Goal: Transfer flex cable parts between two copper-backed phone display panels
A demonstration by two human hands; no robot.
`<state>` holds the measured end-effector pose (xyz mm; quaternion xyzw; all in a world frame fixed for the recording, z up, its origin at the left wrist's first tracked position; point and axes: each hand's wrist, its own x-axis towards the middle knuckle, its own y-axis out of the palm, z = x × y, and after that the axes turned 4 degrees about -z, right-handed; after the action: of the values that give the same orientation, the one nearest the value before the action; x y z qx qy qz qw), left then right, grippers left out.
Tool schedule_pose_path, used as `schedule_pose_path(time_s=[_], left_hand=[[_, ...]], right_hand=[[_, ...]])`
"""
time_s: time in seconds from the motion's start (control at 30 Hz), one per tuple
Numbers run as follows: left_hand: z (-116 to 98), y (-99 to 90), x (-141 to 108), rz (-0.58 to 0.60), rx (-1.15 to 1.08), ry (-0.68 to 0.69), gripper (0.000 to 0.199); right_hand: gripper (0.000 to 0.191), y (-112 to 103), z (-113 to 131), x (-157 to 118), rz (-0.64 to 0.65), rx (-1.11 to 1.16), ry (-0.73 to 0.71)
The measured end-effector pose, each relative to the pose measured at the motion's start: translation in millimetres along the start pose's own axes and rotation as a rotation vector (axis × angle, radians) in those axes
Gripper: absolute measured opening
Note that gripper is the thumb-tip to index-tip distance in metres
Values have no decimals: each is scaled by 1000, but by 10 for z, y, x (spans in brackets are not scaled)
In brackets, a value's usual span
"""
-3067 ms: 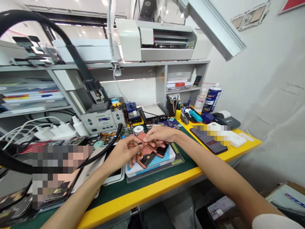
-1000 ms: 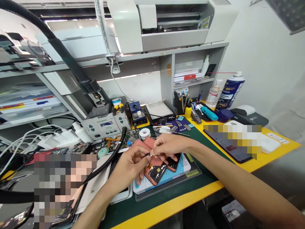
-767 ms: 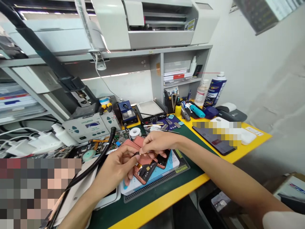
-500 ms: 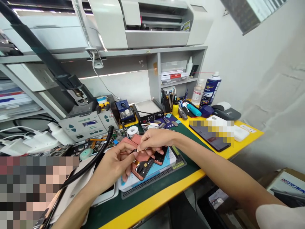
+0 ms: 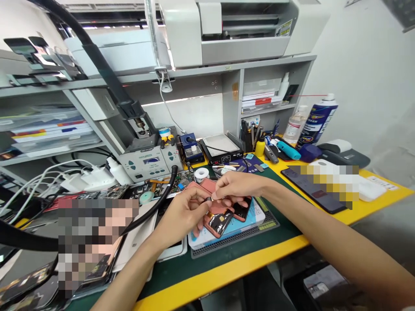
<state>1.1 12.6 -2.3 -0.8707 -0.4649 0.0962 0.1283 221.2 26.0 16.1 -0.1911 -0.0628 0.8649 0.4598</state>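
Observation:
My left hand (image 5: 186, 212) is closed in a pinch, with a small dark part (image 5: 206, 200) at its fingertips. From the other side, the thumb and fingers of my right hand (image 5: 235, 188) pinch close against the same part; its kind is too small to make out. Directly beneath my hands lies an opened phone housing (image 5: 221, 223), salmon-pink with a glossy black lower end. A second pink and black phone piece (image 5: 243, 211) rests to its right, partly covered by my right hand. Both lie on a white and blue box (image 5: 256, 216).
Under the box is a grey perforated mat (image 5: 272, 224) on the yellow-edged desk (image 5: 227, 276). A black hose (image 5: 152, 214) curves close to my left forearm. Left are a grey control unit (image 5: 151, 164) and circuit boards; right, a dark phone (image 5: 314, 190) and a spray can (image 5: 317, 121).
The camera view has swung left, so the whole scene sits further right. Both hands keep their pinch over the phone housing, with little visible change.

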Motion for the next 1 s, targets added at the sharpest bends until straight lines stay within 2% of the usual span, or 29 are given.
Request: schedule_pose_path(time_s=[0.13, 0.37, 0.7, 1.0], left_hand=[[20, -11, 7, 13, -1, 0, 28], [48, -20, 12, 30, 7, 3, 31], [63, -28, 29, 12, 48, -4, 35], [-8, -4, 5, 1, 41, 16, 27]], right_hand=[[28, 4, -11, 29, 1, 18, 12], [28, -32, -95, 68, 31, 42, -68], [25, -32, -70, 31, 39, 73, -82], [28, 6, -43, 18, -2, 27, -53]])
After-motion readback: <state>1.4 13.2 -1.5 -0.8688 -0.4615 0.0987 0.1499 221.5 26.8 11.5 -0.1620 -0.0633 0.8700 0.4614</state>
